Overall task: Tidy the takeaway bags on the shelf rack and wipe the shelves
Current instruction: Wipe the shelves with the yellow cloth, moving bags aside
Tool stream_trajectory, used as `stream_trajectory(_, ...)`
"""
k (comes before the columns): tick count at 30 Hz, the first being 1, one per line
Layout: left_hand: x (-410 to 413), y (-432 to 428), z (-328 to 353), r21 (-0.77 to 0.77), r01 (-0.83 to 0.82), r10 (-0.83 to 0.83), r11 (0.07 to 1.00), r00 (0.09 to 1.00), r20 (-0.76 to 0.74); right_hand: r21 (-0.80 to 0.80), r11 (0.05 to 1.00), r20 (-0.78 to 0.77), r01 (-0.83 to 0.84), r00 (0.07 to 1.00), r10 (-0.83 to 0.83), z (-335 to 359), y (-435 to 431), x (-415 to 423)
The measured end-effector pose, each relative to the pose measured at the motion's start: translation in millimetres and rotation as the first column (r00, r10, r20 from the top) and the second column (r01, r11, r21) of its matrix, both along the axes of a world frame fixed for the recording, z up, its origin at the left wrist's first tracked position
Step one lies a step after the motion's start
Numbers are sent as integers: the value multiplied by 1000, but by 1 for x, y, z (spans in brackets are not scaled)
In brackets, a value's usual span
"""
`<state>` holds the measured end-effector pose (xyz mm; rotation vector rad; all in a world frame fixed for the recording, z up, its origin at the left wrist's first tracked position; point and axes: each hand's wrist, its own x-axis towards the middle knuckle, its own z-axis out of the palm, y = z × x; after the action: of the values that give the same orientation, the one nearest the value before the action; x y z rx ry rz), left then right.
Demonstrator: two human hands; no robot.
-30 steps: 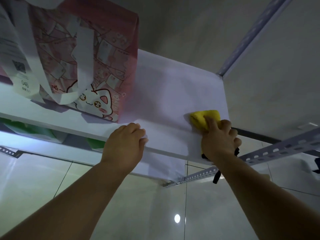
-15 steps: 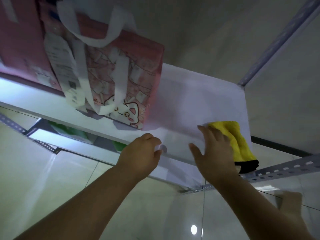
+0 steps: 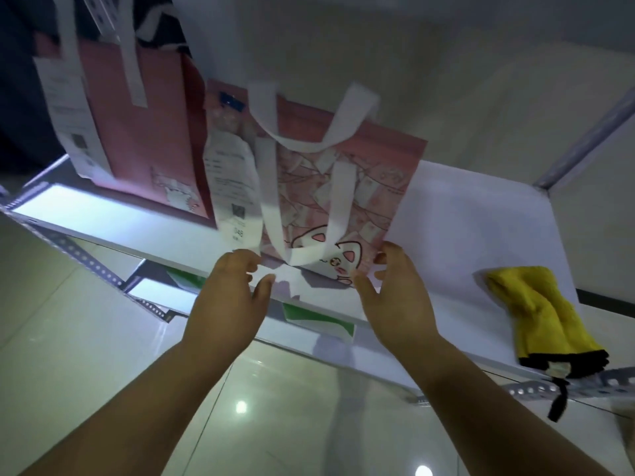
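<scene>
The right hand point(image 3: 395, 304) has let go of the yellow cloth point(image 3: 539, 314), which now lies alone at the right end of the white shelf point(image 3: 481, 235), well apart from both hands. Both hands have moved to the cat-print pink bag point(image 3: 340, 197): fingers spread open at its lower corners, the left hand point(image 3: 230, 304) opposite, neither clearly gripping. Wiping seems paused for repositioning. Two pink bags point(image 3: 144, 132) stand here, with one cloth.

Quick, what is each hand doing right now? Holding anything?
Left hand: open, fingers curled at the lower left corner of the cat bag, no firm grip visible.
Right hand: open, fingertips at the bag's lower right corner; the cloth lies apart.
</scene>
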<state>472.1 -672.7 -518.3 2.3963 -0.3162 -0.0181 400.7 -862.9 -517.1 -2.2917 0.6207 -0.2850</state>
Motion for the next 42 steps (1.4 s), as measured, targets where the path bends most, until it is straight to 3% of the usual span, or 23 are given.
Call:
stream_trajectory(8,50,25,5,-39,-128,130,991,991,38,98,959,-16,266,964,-265,-2,0,24)
stream_trajectory(21,68,-51,8,-167,213,-224,963,973,-51,109,851,130,514,841,-525,-2,-71,15)
stream_trajectory(25,71,-75,3,-113,248,-250,962,968,-5,162,871,29,464,880,-475,3,-93,26)
stream_trajectory(30,76,-99,-2,-108,281,-290,954,953,-83,135,925,9,355,933,-359,4,-110,29)
stream_trajectory(34,73,-102,-8,-117,310,-320,944,945,-76,35,941,-17,338,941,-337,2,-115,25)
stream_trajectory(38,66,-94,-14,-99,285,-287,953,958,-10,-37,914,6,403,915,-403,0,-108,16)
stream_trajectory(42,55,-83,-12,-106,230,-229,967,973,24,-56,916,132,398,912,-388,-3,-86,0)
